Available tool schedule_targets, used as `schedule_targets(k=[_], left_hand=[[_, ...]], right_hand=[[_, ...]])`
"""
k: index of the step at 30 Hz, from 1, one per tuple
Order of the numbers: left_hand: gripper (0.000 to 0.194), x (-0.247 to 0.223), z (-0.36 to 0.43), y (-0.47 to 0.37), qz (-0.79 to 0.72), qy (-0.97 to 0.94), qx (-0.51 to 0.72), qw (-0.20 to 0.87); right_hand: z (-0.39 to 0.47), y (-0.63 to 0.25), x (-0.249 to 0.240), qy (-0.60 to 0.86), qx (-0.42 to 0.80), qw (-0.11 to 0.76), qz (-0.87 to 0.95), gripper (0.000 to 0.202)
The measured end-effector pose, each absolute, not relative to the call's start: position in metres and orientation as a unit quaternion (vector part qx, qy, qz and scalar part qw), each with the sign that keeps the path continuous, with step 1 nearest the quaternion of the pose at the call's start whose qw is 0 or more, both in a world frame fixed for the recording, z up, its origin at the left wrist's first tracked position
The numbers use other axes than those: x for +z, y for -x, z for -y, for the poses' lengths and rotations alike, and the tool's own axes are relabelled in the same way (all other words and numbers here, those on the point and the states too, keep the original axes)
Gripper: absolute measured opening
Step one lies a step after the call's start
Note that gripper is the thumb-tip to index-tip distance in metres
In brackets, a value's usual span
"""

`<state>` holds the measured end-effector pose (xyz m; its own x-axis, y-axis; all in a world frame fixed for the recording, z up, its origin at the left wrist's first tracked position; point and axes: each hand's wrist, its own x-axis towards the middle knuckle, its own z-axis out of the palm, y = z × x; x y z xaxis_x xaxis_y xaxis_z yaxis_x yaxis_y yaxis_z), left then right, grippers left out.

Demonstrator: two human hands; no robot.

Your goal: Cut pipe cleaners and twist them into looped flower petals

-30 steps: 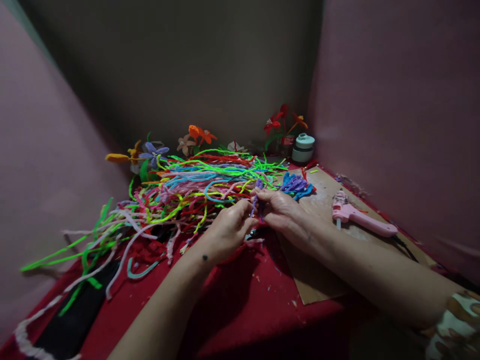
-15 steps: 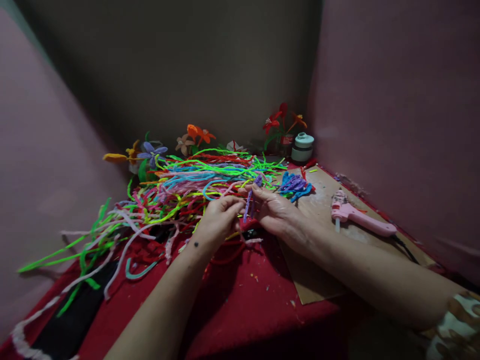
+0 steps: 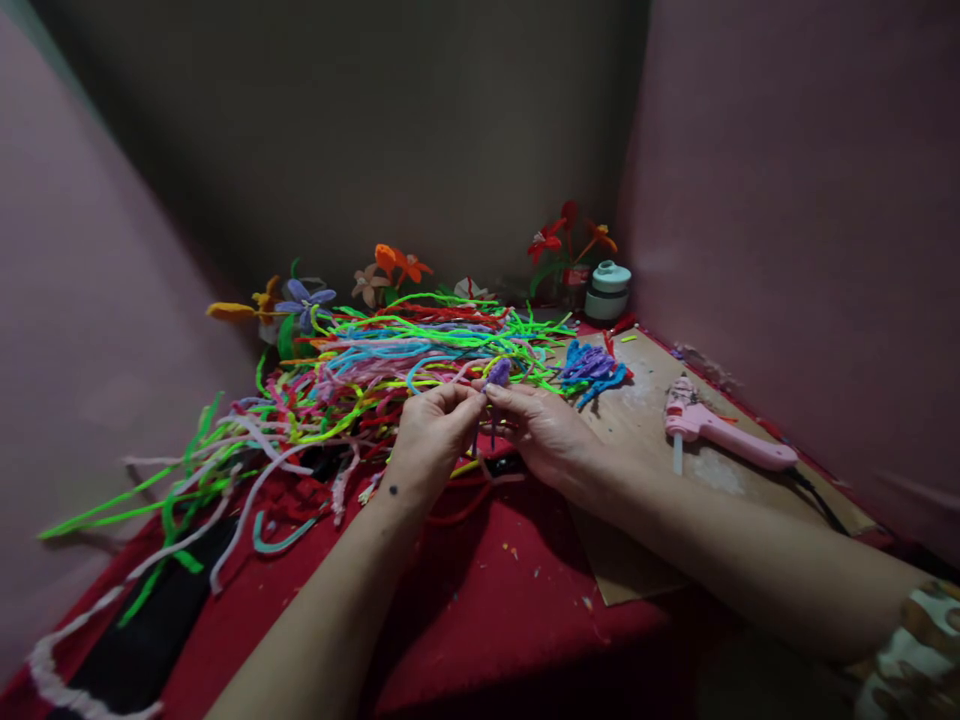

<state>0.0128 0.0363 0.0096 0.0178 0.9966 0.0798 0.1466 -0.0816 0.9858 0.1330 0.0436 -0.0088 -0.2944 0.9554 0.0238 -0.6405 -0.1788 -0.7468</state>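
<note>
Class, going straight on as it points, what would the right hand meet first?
Most likely the left hand, facing the right hand at the purple stem; exact depth is unclear.

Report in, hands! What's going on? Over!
Left hand, right hand: pinching purple stem. Fuzzy end poking up. Pile just beyond; glue gun off right.

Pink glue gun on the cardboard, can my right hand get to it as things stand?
Probably yes: the pink glue gun lies on the cardboard with nothing visible in the way, though your right hand is pinching the purple piece.
</note>
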Motion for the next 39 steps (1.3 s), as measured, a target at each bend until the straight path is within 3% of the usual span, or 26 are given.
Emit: schedule_targets(k=[5, 13, 20, 26, 39], left_hand=[[0.021, 0.01, -0.038, -0.012, -0.526, -0.575, 0.474, 0.409], [0.019, 0.01, -0.038, -0.012, -0.495, -0.565, 0.479, 0.454], [0.014, 0.006, -0.039, -0.014, -0.531, -0.621, 0.474, 0.33], [0.016, 0.005, -0.039, -0.012, -0.551, -0.653, 0.444, 0.27], [0.014, 0.006, -0.039, -0.012, -0.542, -0.651, 0.45, 0.282]], right_hand=[[-0.046, -0.132, -0.01, 0.249, 0.71, 0.555, 0.355, 0.008], [-0.045, -0.133, -0.008, 0.289, 0.687, 0.556, 0.368, 0.01], [-0.037, -0.135, 0.003, 0.307, 0.669, 0.54, 0.408, 0.021], [-0.035, -0.136, 0.005, 0.337, 0.637, 0.525, 0.452, 0.017], [-0.045, -0.138, -0.003, 0.365, 0.573, 0.546, 0.49, 0.002]])
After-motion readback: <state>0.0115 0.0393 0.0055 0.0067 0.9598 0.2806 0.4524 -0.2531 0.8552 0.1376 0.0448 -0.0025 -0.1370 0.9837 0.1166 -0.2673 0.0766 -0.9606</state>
